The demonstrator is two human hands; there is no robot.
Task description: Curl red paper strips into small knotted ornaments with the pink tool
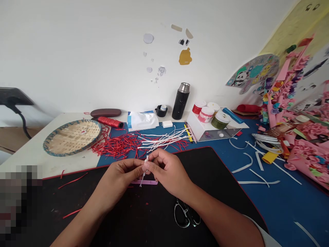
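Desk point(38, 151), white, with a blue sheet point(277, 202) and over it a black mat point(123, 219), where I work.

Basket point(72, 136), woven, round, far left: nearly bare, only a small red fleck inside.

Flask point(181, 100), black, upright at the wall, capped.

White box point(205, 130), bearing four jars point(205, 114), all lidded; contents hidden.

Red strips point(117, 145), a loose heap; white strips point(164, 139) lie across its right edge.

Scissors point(185, 214), flat on the mat, under my right forearm.

Left hand point(120, 178) and right hand point(167, 171): fingertips of both pinched shut on one white strip point(145, 164), held just above the mat, its tail hanging toward a pink bar point(144, 182).

Step, as I judge it: folding or rolling the strip's top end. Next move calls for a firm pinch and small, even turns.
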